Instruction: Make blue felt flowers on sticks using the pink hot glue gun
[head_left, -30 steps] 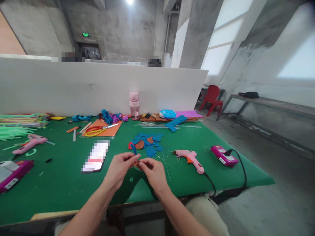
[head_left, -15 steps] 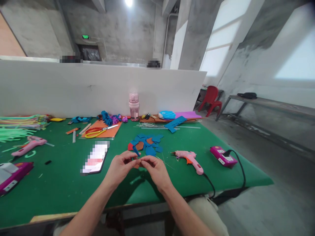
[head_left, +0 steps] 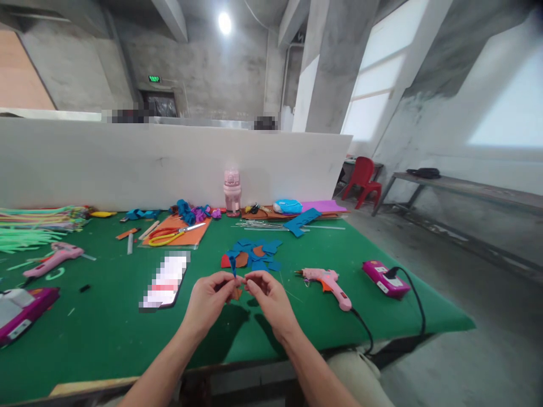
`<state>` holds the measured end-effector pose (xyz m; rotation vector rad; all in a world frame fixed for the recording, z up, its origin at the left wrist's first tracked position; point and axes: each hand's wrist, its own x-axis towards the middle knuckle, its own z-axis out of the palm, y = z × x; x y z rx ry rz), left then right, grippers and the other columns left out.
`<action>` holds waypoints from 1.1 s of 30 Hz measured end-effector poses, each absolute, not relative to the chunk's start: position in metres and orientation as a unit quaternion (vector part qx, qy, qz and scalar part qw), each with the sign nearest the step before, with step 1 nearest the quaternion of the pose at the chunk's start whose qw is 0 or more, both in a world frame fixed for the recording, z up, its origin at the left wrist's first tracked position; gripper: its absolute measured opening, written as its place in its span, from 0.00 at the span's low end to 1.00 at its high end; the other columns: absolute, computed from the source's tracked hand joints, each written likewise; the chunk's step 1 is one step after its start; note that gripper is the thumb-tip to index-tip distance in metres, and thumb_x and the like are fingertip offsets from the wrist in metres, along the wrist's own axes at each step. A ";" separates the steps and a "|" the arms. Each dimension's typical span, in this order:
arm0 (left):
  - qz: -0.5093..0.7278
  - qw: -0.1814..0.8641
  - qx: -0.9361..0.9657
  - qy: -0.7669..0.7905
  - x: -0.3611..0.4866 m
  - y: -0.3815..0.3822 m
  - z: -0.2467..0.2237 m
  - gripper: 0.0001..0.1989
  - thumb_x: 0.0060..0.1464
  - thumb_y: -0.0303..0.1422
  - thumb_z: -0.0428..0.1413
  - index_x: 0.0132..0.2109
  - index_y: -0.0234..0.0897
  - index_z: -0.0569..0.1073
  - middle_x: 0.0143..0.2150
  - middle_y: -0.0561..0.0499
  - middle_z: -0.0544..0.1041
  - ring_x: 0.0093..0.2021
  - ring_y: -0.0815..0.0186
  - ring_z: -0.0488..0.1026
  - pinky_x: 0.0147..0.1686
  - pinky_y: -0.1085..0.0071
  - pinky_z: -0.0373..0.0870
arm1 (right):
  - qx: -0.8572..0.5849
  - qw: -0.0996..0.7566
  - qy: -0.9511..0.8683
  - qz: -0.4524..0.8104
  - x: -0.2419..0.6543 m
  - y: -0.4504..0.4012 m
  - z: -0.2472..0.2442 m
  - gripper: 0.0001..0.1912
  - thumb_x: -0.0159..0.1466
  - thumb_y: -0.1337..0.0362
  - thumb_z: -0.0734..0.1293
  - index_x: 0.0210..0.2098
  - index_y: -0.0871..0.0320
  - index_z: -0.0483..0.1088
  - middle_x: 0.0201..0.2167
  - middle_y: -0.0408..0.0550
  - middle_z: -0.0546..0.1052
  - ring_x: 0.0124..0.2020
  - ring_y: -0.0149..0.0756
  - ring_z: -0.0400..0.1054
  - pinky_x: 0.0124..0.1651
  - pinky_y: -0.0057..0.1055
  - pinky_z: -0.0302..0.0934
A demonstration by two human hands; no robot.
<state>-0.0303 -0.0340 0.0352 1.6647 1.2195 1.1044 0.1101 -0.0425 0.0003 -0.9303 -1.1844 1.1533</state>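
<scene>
My left hand (head_left: pixel 207 294) pinches a small rolled blue felt piece (head_left: pixel 232 264) that stands up from its fingertips. An orange-brown scrap (head_left: pixel 236 294) pokes out below the same fingers. Close on the right, my right hand (head_left: pixel 268 297) is closed at thumb and forefinger; whatever lies between those tips is too small to make out. Just beyond both hands is a loose pile of cut blue felt pieces (head_left: pixel 258 261), with a few brown ones and a red one among them.
Right of my hands lies a pink glue gun (head_left: pixel 326 278), its cord running off the front edge near a magenta power strip (head_left: pixel 386 278). A phone (head_left: pixel 165 280) and scissors (head_left: pixel 173 233) lie to the left. A pink bottle (head_left: pixel 232 193) stands by the white partition (head_left: pixel 178 164).
The view has tilted up slightly. My hands have drawn a little apart, and the blue piece in my left hand now stands more upright, with the orange-brown scrap showing more.
</scene>
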 end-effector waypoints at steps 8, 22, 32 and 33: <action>0.382 0.366 0.707 0.469 -0.025 -0.037 0.031 0.13 0.50 0.37 0.51 0.24 0.36 0.72 0.19 0.54 0.70 0.22 0.69 0.66 0.25 0.75 0.60 | -0.398 0.575 -0.550 0.456 0.118 -0.044 0.006 0.13 0.54 0.60 0.66 0.38 0.57 0.70 0.35 0.47 0.75 0.36 0.34 0.69 0.41 0.30 0.63; 0.464 0.299 0.712 0.435 -0.024 -0.039 0.022 0.07 0.48 0.33 0.53 0.33 0.40 0.75 0.31 0.50 0.76 0.31 0.66 0.71 0.31 0.74 0.66 | -0.393 0.631 -0.620 0.249 0.114 -0.061 0.026 0.09 0.56 0.65 0.64 0.37 0.54 0.71 0.34 0.47 0.73 0.37 0.35 0.66 0.42 0.32 0.61; 0.423 0.462 0.612 0.483 -0.016 -0.041 0.031 0.10 0.44 0.38 0.56 0.29 0.35 0.75 0.19 0.52 0.72 0.22 0.68 0.68 0.25 0.74 0.65 | -0.401 0.629 -0.493 0.447 0.113 -0.052 0.015 0.13 0.58 0.60 0.61 0.40 0.57 0.70 0.35 0.49 0.75 0.37 0.35 0.69 0.41 0.32 0.63; 0.422 0.494 0.591 0.479 -0.015 -0.042 0.032 0.11 0.43 0.38 0.56 0.29 0.34 0.75 0.20 0.52 0.72 0.22 0.68 0.68 0.25 0.73 0.65 | -0.401 0.624 -0.474 0.474 0.114 -0.050 0.012 0.14 0.58 0.59 0.61 0.40 0.58 0.70 0.34 0.49 0.75 0.37 0.35 0.69 0.40 0.31 0.63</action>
